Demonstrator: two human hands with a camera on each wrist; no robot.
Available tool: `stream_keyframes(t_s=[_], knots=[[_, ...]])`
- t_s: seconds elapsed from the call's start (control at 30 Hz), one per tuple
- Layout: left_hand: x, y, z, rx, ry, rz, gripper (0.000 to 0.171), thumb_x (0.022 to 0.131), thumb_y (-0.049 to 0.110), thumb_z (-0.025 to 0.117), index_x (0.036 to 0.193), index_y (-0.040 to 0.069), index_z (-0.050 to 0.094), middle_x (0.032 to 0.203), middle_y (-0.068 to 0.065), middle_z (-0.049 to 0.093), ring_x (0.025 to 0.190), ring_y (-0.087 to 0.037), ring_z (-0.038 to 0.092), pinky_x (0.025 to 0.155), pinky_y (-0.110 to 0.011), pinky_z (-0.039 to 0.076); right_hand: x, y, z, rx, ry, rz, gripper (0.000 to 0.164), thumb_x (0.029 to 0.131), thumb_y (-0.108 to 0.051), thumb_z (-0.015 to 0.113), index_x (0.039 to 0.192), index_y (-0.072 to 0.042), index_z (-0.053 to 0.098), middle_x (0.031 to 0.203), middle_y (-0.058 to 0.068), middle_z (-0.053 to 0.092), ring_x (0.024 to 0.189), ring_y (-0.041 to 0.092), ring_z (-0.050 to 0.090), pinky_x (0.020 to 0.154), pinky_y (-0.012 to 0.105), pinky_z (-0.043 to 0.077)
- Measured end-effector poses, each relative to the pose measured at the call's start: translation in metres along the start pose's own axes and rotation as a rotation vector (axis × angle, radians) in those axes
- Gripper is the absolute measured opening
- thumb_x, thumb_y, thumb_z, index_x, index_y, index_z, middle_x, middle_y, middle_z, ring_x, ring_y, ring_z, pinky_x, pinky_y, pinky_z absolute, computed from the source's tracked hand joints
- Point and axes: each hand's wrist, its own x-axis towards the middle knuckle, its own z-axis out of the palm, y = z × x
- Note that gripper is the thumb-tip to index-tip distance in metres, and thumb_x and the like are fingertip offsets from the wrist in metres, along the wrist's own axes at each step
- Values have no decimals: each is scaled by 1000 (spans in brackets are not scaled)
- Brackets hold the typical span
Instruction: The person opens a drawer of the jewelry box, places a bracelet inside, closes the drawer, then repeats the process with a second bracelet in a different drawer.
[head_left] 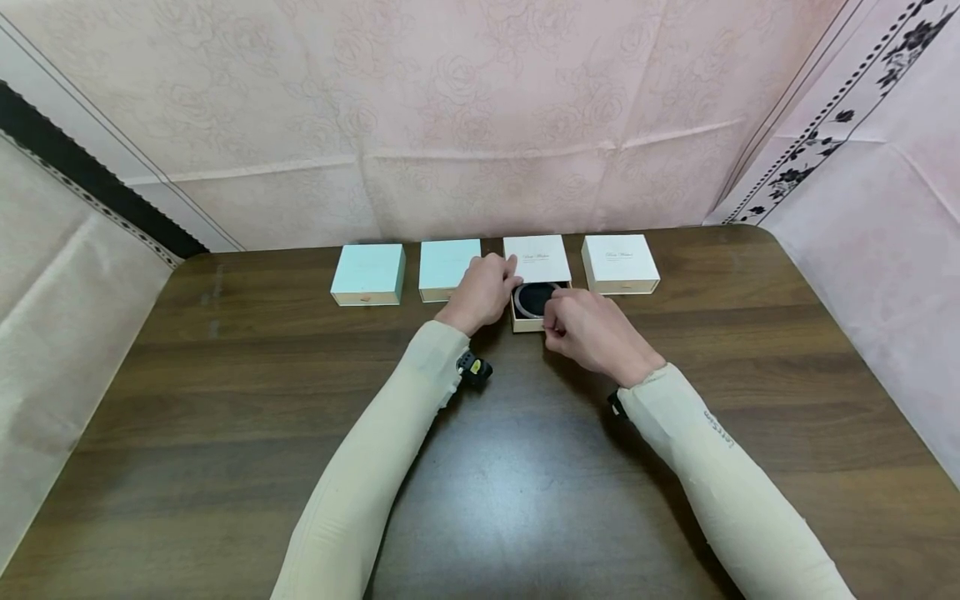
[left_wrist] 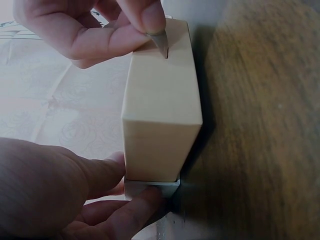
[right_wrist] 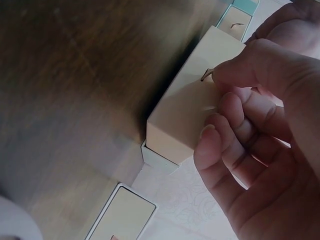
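While gripping boxy white cardboard sleeve [head_left: 540,260] with left hand [head_left: 483,292], pinching thin tan drawer tab [left_wrist: 161,45] with right hand [head_left: 591,332]

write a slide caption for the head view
Left hand gripping one white box in a row of four, right hand at its open drawer.

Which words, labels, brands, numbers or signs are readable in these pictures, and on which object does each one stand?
No text can be read with certainty.
Partly opened white box: fine grey lettering on top, too small to read.
White box at the right end of the row: similar lettering on top, also too small.
Right sleeve: small dark marks, perhaps writing, too blurred to read.
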Motion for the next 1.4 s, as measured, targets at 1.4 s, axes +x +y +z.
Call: stream_keyframes(t_s=[1.4], knots=[[0,1,0,10,-6,-3,36,108,23,53,75,9,56,69,-6,46,63,-19,49,59,-26,40,9,1,-1,14,-42,59,9,80,-3,70,77,-11,73,78,0,68,72,14,60,64,32,49]])
